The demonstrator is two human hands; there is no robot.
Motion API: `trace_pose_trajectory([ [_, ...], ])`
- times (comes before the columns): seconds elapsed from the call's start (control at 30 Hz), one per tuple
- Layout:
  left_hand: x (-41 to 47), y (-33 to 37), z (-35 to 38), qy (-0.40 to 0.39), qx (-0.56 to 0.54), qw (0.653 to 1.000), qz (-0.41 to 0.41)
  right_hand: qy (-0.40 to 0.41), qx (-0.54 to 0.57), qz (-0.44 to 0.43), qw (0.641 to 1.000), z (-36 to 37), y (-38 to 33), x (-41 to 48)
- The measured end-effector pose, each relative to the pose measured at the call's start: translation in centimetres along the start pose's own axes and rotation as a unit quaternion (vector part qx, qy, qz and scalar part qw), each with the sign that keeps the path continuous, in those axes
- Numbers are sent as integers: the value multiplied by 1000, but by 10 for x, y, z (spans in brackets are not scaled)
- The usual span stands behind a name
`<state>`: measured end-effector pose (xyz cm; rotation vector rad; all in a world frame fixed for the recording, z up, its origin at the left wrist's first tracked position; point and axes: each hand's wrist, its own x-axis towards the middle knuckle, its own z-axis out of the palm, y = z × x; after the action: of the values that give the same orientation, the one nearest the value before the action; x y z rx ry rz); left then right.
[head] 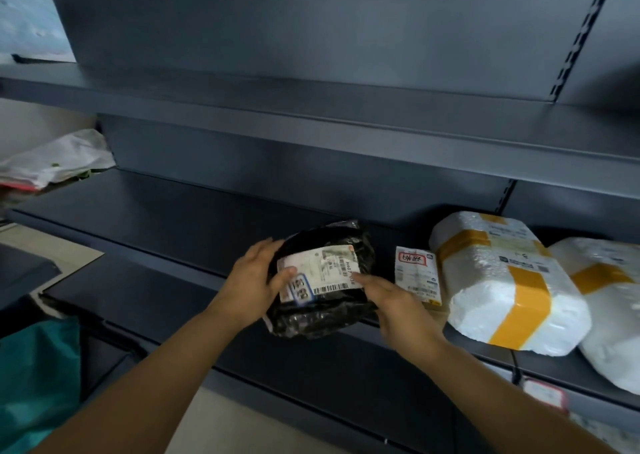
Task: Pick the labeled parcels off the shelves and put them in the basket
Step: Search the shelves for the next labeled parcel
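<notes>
A black plastic parcel with a white shipping label sits at the front edge of the dark middle shelf. My left hand grips its left side, thumb on the label. My right hand holds its right side, index finger lying across the label. To the right lie a small flat labeled parcel, a white foam parcel with yellow tape and another white taped parcel. A teal basket or bag shows at the lower left.
An upper shelf overhangs the middle one. White plastic bags lie at the far left. A lower shelf holds a red-edged label at its right. A slotted upright runs up the back panel.
</notes>
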<state>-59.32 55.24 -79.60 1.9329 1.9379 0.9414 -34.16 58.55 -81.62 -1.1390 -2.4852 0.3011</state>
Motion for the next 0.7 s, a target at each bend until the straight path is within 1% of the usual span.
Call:
trace_pose_trajectory([
  [0.03,1,-2,-1,3,3,1000,-8,1,0,-9,1000,-2,2,-1],
  [0.1,3,-2,-3,-25,-3,1000,-19,-4,-10,-33,999,-4,2,1],
  [0.17,4,-2,-2,-92,6,996,-13,-13,-26,-35,999,-7,-3,4],
  [0.23,3,3,6,-163,60,985,6,-13,-46,-22,999,-8,-6,8],
  [0.3,-1,8,15,-201,87,976,-12,8,-69,-3,998,-8,-8,9],
  [0.4,0,14,21,-188,101,976,-31,26,-84,78,993,-5,-5,-1],
  [0.5,4,15,24,-171,102,979,-44,32,-116,186,975,-1,10,-17],
  [0.57,8,17,26,-158,99,980,-63,25,-119,238,964,0,21,-24],
  [0.63,12,23,28,-150,114,978,-91,10,-123,252,960,1,24,-26],
  [0.7,15,29,30,-137,134,972,-135,12,-119,243,963,2,23,-25],
])
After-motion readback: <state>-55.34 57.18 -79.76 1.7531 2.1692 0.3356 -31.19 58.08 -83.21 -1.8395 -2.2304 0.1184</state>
